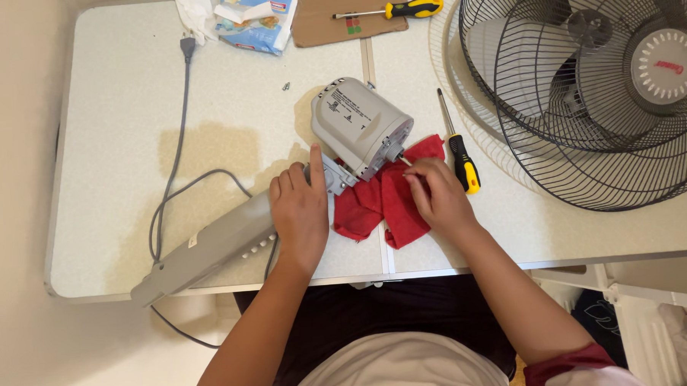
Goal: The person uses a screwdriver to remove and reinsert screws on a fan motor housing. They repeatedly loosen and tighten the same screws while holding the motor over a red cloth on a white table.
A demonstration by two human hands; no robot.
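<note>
A grey fan motor housing [362,125] lies on its side on the white table [120,109], joined to a grey stand neck [208,247] that slants to the lower left. My left hand [300,210] rests on the joint between neck and motor, thumb pointing up. My right hand [435,193] pinches a small part at the tip of the motor shaft [398,154]. A red cloth [382,203] lies under both hands. A screwdriver with a black and yellow handle [459,151] lies just right of my right hand.
Black wire fan guards [584,93] and a white guard fill the right side. A second screwdriver [394,9] lies on brown cardboard [330,18] at the back, beside a tissue packet [257,19]. A grey cord [176,153] with plug loops at left. A small screw [286,86] lies loose.
</note>
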